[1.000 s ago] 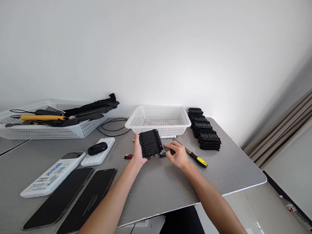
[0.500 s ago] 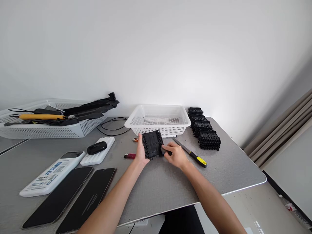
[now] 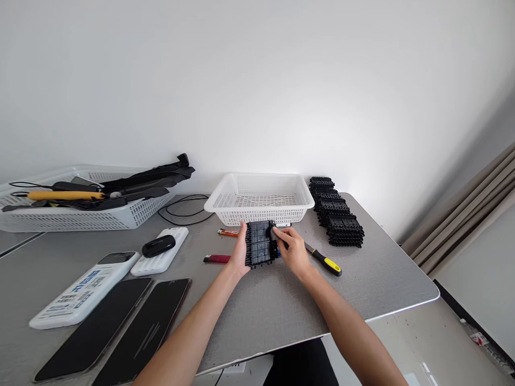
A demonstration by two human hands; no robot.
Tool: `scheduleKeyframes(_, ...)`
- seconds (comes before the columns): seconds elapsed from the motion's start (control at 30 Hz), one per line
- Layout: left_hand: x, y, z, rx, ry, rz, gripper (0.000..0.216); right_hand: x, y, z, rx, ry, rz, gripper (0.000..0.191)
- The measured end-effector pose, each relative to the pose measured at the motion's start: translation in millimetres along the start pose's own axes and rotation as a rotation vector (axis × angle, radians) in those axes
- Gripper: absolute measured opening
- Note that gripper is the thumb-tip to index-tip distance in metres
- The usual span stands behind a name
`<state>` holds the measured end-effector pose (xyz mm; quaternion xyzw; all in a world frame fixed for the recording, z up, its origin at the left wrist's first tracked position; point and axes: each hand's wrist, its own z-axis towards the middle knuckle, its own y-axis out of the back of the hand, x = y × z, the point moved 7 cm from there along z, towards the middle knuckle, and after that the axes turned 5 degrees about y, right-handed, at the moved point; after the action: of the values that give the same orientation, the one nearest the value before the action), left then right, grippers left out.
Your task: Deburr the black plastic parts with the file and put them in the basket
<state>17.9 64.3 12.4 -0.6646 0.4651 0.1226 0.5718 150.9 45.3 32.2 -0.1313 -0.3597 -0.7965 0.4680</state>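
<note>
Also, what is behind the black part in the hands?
A white object and something blue show past the right edge of the black part; what it covers cannot be seen.

From here I see two phones [image 3: 96,328] side by side on the counter [image 3: 245,316], a black case [image 3: 158,246] atop a white power bank [image 3: 155,264].

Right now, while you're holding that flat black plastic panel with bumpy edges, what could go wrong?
The bare right hand is close against the edge of the flat black plastic panel, so its fingers might get scraped. The metal file with the black-and-yellow handle lies beside that hand, so a bump could shift it. The stacked black plastic pieces near the grey table's right side might topple if knocked.
</note>
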Motion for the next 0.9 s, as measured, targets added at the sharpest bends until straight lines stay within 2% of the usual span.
scheduleKeyframes(0.13,-16.7,20.6,0.9,-0.165,-0.134,-0.058,0.074,4.7,-16.9,-4.7,0.246,0.033,-0.001,0.036)
scheduleKeyframes(0.2,-21.9,24.7,0.8,-0.196,-0.176,-0.068,0.073,7.0,-19.8,-5.2,0.3,0.041,0.011,0.031)
scheduleKeyframes(0.27,-20.6,20.6,1.1,-0.17,-0.161,-0.058,0.074,8.1,-14.8,-2.1,0.236,0.036,0.037,0.031)
scheduleKeyframes(0.4,-6.2,1.5,2.8,-0.033,-0.08,-0.012,0.075,4.9,7.7,4.1,-0.064,-0.009,0.082,0.03)
scheduleKeyframes(0.47,2.8,-4.1,5.0,0.02,-0.06,0.011,0.074,3.1,14.7,4.3,-0.155,-0.029,0.085,0.028)
scheduleKeyframes(0.57,15.6,-4.3,11.2,0.057,-0.066,0.026,0.071,3.3,15.6,3.2,-0.182,-0.03,0.086,0.026)
scheduleKeyframes(0.67,23.4,-1.1,17.6,0.059,-0.132,0.023,0.068,3.6,11.2,1.2,-0.159,-0.036,0.055,0.026)
scheduleKeyframes(0.9,28.4,-7.4,17.9,0.062,-0.234,0.061,0.069,6.1,14.0,-1.6,-0.204,-0.033,-0.164,0.029)
